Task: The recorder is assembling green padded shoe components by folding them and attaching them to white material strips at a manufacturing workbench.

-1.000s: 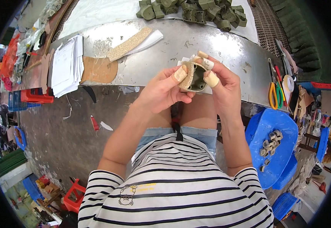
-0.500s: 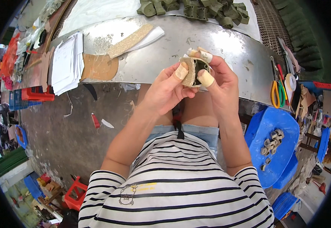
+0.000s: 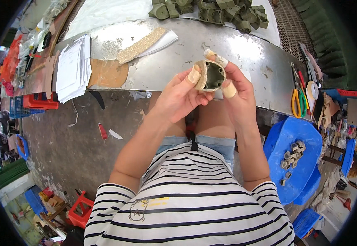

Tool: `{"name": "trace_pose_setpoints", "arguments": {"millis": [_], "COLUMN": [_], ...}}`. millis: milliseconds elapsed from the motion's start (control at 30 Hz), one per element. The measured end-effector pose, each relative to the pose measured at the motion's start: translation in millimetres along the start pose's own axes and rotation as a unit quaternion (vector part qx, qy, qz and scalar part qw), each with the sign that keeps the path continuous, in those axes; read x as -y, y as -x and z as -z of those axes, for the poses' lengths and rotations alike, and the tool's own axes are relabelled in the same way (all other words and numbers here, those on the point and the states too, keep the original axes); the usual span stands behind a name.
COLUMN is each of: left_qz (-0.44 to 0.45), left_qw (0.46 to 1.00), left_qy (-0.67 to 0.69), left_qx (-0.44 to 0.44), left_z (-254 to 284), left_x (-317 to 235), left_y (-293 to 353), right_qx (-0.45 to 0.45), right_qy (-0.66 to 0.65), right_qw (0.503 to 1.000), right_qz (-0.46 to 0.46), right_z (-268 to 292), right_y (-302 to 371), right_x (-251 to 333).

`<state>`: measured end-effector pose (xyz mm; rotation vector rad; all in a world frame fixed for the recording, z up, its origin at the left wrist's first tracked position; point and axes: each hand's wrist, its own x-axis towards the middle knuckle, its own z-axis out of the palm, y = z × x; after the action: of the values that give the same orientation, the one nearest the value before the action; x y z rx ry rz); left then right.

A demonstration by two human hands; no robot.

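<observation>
Above the near edge of the metal table I hold a small hollow shoe heel [image 3: 214,76], dark green inside with a D-shaped opening. A glittery gold strip [image 3: 202,76] wraps its outer left side. My left hand [image 3: 180,92] grips it, thumb pressed on the gold covering and fingers curled beneath. Around the right rim are the thumb and fingers of my right hand [image 3: 240,84], the thumb at the edge of the opening. Tape covers several fingertips. A longer glittery gold strip [image 3: 140,45] lies on the table beside a white strip [image 3: 160,43].
Several green heels [image 3: 211,13] are piled on a white sheet at the back. White papers [image 3: 72,69] and a tan sheet [image 3: 108,74] lie left. Scissors [image 3: 296,100] rest at the right edge, above a blue basin [image 3: 280,139] holding several small pieces. A red stool [image 3: 80,210] stands lower left.
My right thumb has moved from inside the opening out to its right rim. The heel has turned, so its hollow inside shows more fully.
</observation>
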<state>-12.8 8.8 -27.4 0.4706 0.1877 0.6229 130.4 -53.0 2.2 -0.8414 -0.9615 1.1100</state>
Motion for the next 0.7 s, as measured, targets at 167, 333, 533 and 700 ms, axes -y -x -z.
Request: {"name": "trace_pose_setpoints", "arguments": {"millis": [167, 333, 533, 700], "left_qz": [-0.033, -0.081, -0.061, -0.096], "left_qw": [0.998, 0.993, 0.988, 0.934], "left_qy": [-0.047, -0.060, -0.140, -0.332], "left_qx": [-0.027, -0.068, -0.030, -0.092], "left_z": [-1, -10, -7, -24], "left_x": [3, 8, 0, -12], "left_y": [-1, -4, -1, -5], "right_qx": [-0.019, -0.049, -0.051, -0.059], "right_qy": [0.051, 0.163, 0.094, 0.196], "right_qw": [0.998, 0.985, 0.994, 0.979], "right_qz": [-0.021, 0.035, -0.023, -0.015], "right_z": [4, -10, -3, 4], "right_y": [0, -1, -3, -3], "right_x": [-2, 0, 1, 6]}}
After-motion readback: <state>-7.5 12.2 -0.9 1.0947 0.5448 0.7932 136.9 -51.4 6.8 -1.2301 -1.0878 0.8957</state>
